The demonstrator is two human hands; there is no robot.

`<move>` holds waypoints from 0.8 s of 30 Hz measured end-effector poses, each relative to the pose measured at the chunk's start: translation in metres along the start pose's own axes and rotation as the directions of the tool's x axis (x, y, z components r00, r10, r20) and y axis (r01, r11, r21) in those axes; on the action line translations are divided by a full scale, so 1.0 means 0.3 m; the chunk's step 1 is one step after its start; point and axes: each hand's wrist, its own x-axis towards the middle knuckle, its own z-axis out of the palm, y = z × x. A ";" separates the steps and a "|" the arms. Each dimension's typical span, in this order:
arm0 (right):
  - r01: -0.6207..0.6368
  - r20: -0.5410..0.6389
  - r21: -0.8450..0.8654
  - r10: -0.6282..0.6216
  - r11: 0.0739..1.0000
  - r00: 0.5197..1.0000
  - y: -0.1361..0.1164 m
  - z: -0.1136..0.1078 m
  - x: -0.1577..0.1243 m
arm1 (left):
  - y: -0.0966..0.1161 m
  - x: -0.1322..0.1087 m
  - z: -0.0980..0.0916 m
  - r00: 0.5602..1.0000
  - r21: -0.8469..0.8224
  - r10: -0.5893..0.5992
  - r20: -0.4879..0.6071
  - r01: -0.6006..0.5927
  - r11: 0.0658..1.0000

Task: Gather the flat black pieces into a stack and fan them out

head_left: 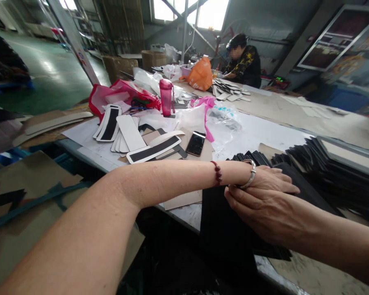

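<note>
Flatly, one left hand (272,180) and one right hand (273,213) lie on black sheets (219,213), fingers open, empty; beyond, one phone (196,145).

Windows (213,14): admitting bright white light, rear | Wall (270,18): showing grey, dim | Floor (55,73): showing green, reflecting light, left | Metal post (74,41): appearing slanted, left | Worktop (261,127): presenting pale surface, extending rearward | Framed panel (341,37): appearing tilted, upper right
</note>
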 end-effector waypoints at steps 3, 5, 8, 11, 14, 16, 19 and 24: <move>-0.070 0.003 -0.044 0.071 0.997 0.998 -0.035 0.020 0.003 | 0.033 -0.012 -0.005 0.999 0.145 -0.046 -0.012 0.047 0.988; -0.145 -0.027 -0.049 0.144 0.988 0.989 -0.062 0.006 0.008 | 0.063 -0.018 -0.012 0.997 0.206 -0.078 0.009 0.075 0.976; -0.246 -0.023 0.040 0.247 0.968 0.969 -0.094 -0.071 0.016 | 0.097 -0.025 -0.020 0.991 0.249 -0.122 0.051 0.105 0.963; -0.312 0.038 0.174 0.310 0.934 0.950 -0.125 -0.148 0.009 | 0.112 -0.035 -0.019 0.990 0.255 -0.137 0.027 0.125 0.959; -0.300 0.064 0.196 0.293 0.934 0.954 -0.169 -0.129 -0.013 | 0.117 -0.045 -0.012 0.992 0.254 -0.126 -0.015 0.125 0.959; -0.268 0.077 0.141 0.259 0.953 0.963 -0.202 -0.070 -0.026 | 0.119 -0.050 -0.010 0.992 0.253 -0.122 -0.028 0.125 0.959; -0.196 0.082 0.062 0.191 0.979 0.978 -0.233 0.007 -0.034 | 0.123 -0.057 -0.017 0.991 0.230 -0.131 -0.027 0.134 0.964; -0.128 0.330 0.093 0.091 0.987 0.940 -0.226 -0.001 -0.007 | 0.139 -0.071 -0.033 0.992 0.169 -0.124 -0.020 0.126 0.978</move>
